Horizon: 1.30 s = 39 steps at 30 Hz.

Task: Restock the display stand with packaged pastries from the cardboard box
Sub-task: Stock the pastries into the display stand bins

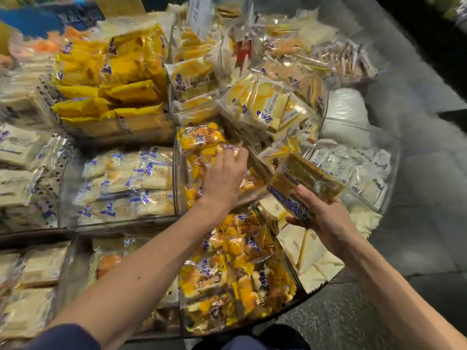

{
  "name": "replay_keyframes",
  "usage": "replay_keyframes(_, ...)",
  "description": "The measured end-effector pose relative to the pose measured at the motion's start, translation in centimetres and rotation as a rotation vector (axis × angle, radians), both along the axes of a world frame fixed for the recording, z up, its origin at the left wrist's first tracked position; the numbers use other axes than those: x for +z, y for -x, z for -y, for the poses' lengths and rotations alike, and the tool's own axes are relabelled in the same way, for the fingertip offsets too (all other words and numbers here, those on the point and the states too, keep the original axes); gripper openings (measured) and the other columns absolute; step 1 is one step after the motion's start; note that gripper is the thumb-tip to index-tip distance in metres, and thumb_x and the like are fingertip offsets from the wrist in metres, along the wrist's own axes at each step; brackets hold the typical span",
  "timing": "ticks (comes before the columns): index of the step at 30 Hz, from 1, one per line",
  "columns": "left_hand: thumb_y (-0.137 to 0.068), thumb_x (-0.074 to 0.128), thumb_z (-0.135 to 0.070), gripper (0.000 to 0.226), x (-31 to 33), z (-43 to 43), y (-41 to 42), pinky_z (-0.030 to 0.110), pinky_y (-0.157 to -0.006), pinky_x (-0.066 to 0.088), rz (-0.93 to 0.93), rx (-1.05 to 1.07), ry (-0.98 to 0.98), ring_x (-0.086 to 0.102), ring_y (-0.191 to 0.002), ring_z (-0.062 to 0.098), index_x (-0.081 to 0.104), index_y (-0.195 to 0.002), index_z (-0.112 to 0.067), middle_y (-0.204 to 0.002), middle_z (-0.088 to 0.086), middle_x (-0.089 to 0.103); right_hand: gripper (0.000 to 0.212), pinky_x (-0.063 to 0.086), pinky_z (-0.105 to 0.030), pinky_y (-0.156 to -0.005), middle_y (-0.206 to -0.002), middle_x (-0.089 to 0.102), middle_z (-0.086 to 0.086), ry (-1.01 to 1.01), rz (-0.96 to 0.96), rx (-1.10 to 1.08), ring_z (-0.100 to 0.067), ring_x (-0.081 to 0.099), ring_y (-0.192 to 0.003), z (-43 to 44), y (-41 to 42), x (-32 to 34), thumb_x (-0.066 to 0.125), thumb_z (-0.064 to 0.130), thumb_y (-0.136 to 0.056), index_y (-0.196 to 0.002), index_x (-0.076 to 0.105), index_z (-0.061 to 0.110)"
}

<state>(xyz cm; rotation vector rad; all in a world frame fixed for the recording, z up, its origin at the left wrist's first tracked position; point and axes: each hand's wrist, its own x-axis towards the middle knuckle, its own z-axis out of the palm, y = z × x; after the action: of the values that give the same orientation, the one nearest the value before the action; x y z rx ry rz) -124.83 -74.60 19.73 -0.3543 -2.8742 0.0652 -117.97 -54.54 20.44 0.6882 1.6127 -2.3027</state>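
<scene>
A tiered display stand (118, 224) with clear bins is packed with wrapped pastries. My left hand (223, 176) lies palm down, fingers spread, on yellow-and-orange pastry packs (199, 141) in a middle bin; I cannot tell if it grips one. My right hand (326, 218) is shut on a flat brown pastry pack (303, 180) with a blue printed edge, held just right of that bin and above white triangular packs (310, 258). No cardboard box is in view.
Bright yellow packs (113, 72) fill the upper left bins, white-and-blue packs (126, 183) the bin left of my left hand. More orange packs (235, 271) fill the nearest bin. A white bag (345, 112) lies at the right. A price card (201, 16) stands at the top. Dark floor (417, 223) runs along the right.
</scene>
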Motion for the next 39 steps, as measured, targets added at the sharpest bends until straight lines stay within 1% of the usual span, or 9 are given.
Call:
replay_keyframes(5, -0.074, 0.075, 0.005, 0.085, -3.7, -2.4, 0.9, 0.032, -0.051, 0.049, -0.019, -0.195, 0.019, 0.059, -0.079, 0.031, 0.039, -0.147, -0.018, -0.112, 0.020, 0.057, 0.042, 0.061, -0.049, -0.074, -0.111, 0.071, -0.005, -0.008, 0.011, 0.019, -0.019, 0.074, -0.084, -0.9, 0.2, -0.3, 0.075, 0.027, -0.071, -0.110, 0.064, 0.015)
replay_keyframes(7, -0.087, 0.072, -0.018, 0.067, -4.9, -1.4, 1.5, 0.035, -0.056, 0.049, -0.059, -0.279, 0.017, 0.061, -0.082, 0.029, 0.040, -0.146, -0.019, -0.110, 0.017, 0.059, 0.044, 0.061, -0.051, -0.077, -0.112, 0.071, -0.006, -0.018, 0.021, 0.023, -0.020, 0.073, -0.084, -1.3, 0.4, -0.5, 0.074, 0.027, -0.070, -0.111, 0.063, 0.015)
replay_keyframes(11, -0.097, 0.035, -0.059, 0.059, -6.7, 1.4, 1.8, 0.054, -0.100, 0.042, 0.066, -0.335, 0.076, 0.049, -0.127, 0.038, 0.039, -0.149, -0.031, -0.144, 0.020, 0.046, 0.056, 0.062, -0.043, -0.066, -0.116, 0.069, -0.006, -0.009, 0.033, 0.029, -0.018, 0.074, -0.087, -2.0, 0.8, -0.7, 0.076, 0.026, -0.069, -0.121, 0.059, 0.010)
replay_keyframes(15, -0.105, 0.020, -0.049, 0.050, -6.7, 1.9, 1.6, 0.048, -0.094, 0.044, 0.102, -0.298, 0.094, 0.054, -0.119, 0.036, 0.031, -0.152, -0.035, -0.145, 0.024, 0.044, 0.044, 0.063, -0.043, -0.066, -0.111, 0.071, -0.006, -0.007, 0.022, 0.046, -0.021, 0.073, -0.089, -2.1, 1.3, -0.7, 0.074, 0.026, -0.070, -0.110, 0.060, 0.014)
replay_keyframes(19, -0.095, 0.062, -0.041, 0.058, -6.1, 1.6, 1.7, 0.037, -0.069, 0.041, -0.086, -0.256, 0.142, 0.061, -0.092, 0.028, 0.034, -0.144, -0.029, -0.123, 0.018, 0.061, 0.040, 0.061, -0.041, -0.066, -0.109, 0.073, -0.006, -0.011, 0.009, 0.071, -0.020, 0.074, -0.088, -2.0, 1.7, -0.8, 0.074, 0.026, -0.071, -0.109, 0.063, 0.016)
replay_keyframes(23, -0.082, 0.069, -0.053, 0.047, -5.6, 1.4, 2.1, 0.034, -0.065, 0.041, -0.096, -0.195, 0.187, 0.060, -0.086, 0.026, 0.056, -0.118, -0.025, -0.110, 0.013, 0.063, 0.042, 0.061, -0.039, -0.065, -0.111, 0.072, -0.006, -0.015, 0.003, 0.078, -0.025, 0.072, -0.095, -2.0, 2.1, -0.8, 0.074, 0.027, -0.071, -0.110, 0.063, 0.017)
replay_keyframes(27, -0.087, 0.047, -0.066, 0.049, -6.2, 1.2, 2.9, 0.037, -0.075, 0.038, 0.032, -0.186, 0.305, 0.056, -0.102, 0.025, 0.063, -0.118, -0.033, -0.126, 0.011, 0.058, 0.040, 0.062, -0.038, -0.062, -0.111, 0.072, -0.008, -0.009, -0.004, 0.089, -0.027, 0.071, -0.096, -2.0, 2.1, -0.8, 0.073, 0.027, -0.071, -0.109, 0.063, 0.018)
replay_keyframes(31, -0.096, 0.011, -0.064, 0.063, -6.1, 1.0, 3.5, 0.047, -0.097, 0.027, 0.227, -0.184, 0.295, 0.035, -0.130, 0.028, 0.036, -0.144, -0.031, -0.149, 0.010, 0.033, 0.038, 0.062, -0.037, -0.062, -0.112, 0.071, -0.008, 0.005, -0.006, 0.084, -0.026, 0.071, -0.093, -2.3, 1.9, -0.8, 0.073, 0.027, -0.073, -0.108, 0.063, 0.018)
replay_keyframes(39, -0.099, 0.008, -0.063, 0.075, -5.9, 0.7, 2.4, 0.058, -0.113, 0.018, 0.073, -0.247, 0.025, 0.047, -0.133, 0.032, 0.046, -0.139, -0.012, -0.140, 0.015, 0.053, 0.041, 0.062, -0.041, -0.066, -0.116, 0.071, -0.010, 0.038, -0.025, 0.128, -0.027, 0.072, -0.092, -1.9, 1.0, -0.7, 0.069, 0.035, -0.075, -0.113, 0.063, 0.020)
